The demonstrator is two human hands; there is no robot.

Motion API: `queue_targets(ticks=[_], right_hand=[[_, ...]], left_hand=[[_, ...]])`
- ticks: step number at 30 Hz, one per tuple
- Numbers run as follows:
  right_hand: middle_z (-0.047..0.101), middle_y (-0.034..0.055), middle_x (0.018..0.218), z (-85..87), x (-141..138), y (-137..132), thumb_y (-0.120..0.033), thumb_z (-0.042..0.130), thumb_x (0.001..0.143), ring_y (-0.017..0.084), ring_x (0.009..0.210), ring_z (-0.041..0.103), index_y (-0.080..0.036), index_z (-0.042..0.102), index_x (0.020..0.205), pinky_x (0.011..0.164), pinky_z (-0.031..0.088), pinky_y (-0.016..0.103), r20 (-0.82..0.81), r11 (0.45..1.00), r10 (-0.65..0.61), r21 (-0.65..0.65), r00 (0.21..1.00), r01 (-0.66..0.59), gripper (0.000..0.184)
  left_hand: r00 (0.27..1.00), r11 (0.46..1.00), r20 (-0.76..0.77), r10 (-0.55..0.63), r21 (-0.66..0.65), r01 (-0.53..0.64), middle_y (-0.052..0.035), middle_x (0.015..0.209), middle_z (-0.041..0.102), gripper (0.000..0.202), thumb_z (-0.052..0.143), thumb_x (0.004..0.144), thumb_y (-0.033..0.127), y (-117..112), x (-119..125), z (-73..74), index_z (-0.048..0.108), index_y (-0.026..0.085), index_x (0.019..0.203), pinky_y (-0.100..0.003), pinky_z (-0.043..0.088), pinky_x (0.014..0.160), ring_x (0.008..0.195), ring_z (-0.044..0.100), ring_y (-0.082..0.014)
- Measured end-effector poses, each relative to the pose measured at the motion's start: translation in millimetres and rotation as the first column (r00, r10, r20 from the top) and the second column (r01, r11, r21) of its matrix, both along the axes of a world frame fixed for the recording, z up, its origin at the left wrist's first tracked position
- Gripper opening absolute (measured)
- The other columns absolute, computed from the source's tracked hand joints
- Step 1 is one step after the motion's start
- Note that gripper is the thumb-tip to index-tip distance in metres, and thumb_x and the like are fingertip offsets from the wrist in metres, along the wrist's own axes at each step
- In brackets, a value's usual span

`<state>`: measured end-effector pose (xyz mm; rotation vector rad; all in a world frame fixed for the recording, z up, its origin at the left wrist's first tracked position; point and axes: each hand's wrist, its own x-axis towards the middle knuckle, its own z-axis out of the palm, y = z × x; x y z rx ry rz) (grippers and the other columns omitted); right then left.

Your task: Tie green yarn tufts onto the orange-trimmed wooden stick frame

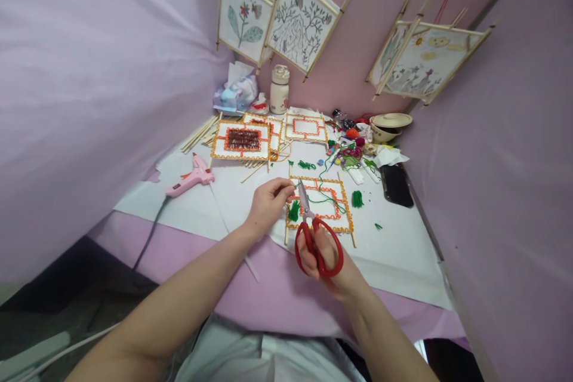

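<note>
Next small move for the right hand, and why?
Likely a snip with the scissors: the right hand holds them by the red handles, blades up beside the fingertips of the left hand, which seem to pinch a green yarn end. Whether the yarn lies between the blades isn't clear, so check first.

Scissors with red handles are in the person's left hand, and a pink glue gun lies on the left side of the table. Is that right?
Not quite: the red-handled scissors are in the right hand, not the left hand, as the head view shows. The pink glue gun does lie on the left side of the table.
</note>
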<state>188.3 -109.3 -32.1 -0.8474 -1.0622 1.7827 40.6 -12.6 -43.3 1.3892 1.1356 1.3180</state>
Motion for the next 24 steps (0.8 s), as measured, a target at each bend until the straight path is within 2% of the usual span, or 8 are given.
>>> queue_targets(ticks=[4,7,10,12,14,19,22,24], right_hand=[[0.043,-0.0054,0.048,14.2,20,5,-0.064,0.042,0.09,0.009,0.043,0.036,-0.019,0.053,0.082,0.046,0.027,0.024,0.123,0.969,-0.208,0.163,0.97,0.187,0.047],[0.051,-0.0024,0.054,24.7,45,18,-0.063,0.047,0.087,0.013,0.05,0.045,-0.019,0.056,0.09,0.052,0.035,0.027,0.471,0.961,-0.24,0.241,0.849,0.138,0.045],[0.06,0.0027,0.065,23.1,62,35,-0.056,0.059,0.082,0.018,0.059,0.052,-0.019,0.057,0.09,0.055,0.035,0.028,0.87,0.952,-0.298,0.301,0.392,0.056,0.038],[0.065,0.0073,0.077,16.8,64,44,-0.047,0.057,0.085,0.022,0.068,0.058,-0.018,0.056,0.098,0.059,0.035,0.03,0.937,0.94,-0.339,0.341,0.085,-0.009,0.032],[0.067,0.0109,0.084,10.6,60,49,-0.04,0.054,0.088,0.025,0.075,0.063,-0.016,0.054,0.105,0.06,0.035,0.03,0.939,0.943,-0.333,0.329,-0.09,-0.05,0.03],[0.069,0.0125,0.086,4.9,50,54,-0.045,0.044,0.093,0.027,0.077,0.066,-0.017,0.054,0.104,0.061,0.036,0.031,0.914,0.939,-0.344,0.332,-0.215,-0.091,0.032],[0.069,0.012,0.087,4.0,50,55,-0.046,0.042,0.095,0.027,0.078,0.066,-0.017,0.054,0.105,0.061,0.036,0.031,0.892,0.926,-0.377,0.361,-0.249,-0.112,0.033],[0.069,0.0114,0.088,3.0,51,56,-0.045,0.044,0.094,0.027,0.08,0.066,-0.017,0.054,0.107,0.062,0.037,0.031,0.888,0.924,-0.382,0.364,-0.255,-0.116,0.032]], left_hand=[[1.0,0.999,-0.008,0.022,-0.034,-0.022,0.0014,0.068,0.062,0.011,0.062,0.079,0.026,0,-1,1.5,0.066,0.016,0.079,-0.023,0.044,0.061,0.061,0.056,-0.0106],[0.995,0.995,0.091,0.04,-0.093,-0.031,0.0006,0.067,0.062,0.013,0.063,0.078,0.028,4,-4,5.0,0.065,0.015,0.078,-0.022,0.043,0.057,0.058,0.054,-0.0093],[0.976,0.994,0.205,0.07,-0.099,-0.051,-0.0008,0.07,0.063,0.017,0.066,0.077,0.031,12,-12,9.5,0.063,0.014,0.078,-0.02,0.041,0.054,0.057,0.053,-0.0079],[0.958,0.991,0.267,0.105,-0.105,-0.079,-0.0013,0.071,0.063,0.018,0.068,0.075,0.031,18,-20,13.1,0.063,0.014,0.079,-0.019,0.039,0.052,0.057,0.053,-0.007],[0.935,0.986,0.319,0.153,-0.114,-0.123,-0.001,0.07,0.062,0.018,0.07,0.073,0.03,23,-28,16.6,0.062,0.014,0.077,-0.018,0.037,0.05,0.055,0.05,-0.0059],[0.957,0.982,0.227,0.18,-0.103,-0.16,-0.0005,0.069,0.061,0.018,0.068,0.072,0.03,32,-49,20.5,0.062,0.014,0.077,-0.019,0.034,0.048,0.051,0.046,-0.0056],[0.986,0.989,-0.104,0.13,-0.055,-0.136,-0.001,0.068,0.063,0.013,0.064,0.075,0.029,34,-58,18.2,0.063,0.016,0.077,-0.022,0.038,0.052,0.053,0.05,-0.0091],[0.923,0.991,-0.363,0.127,0.015,-0.13,-0.0017,0.07,0.065,0.009,0.06,0.077,0.025,35,-61,14.8,0.065,0.017,0.076,-0.026,0.042,0.06,0.06,0.055,-0.0131]])
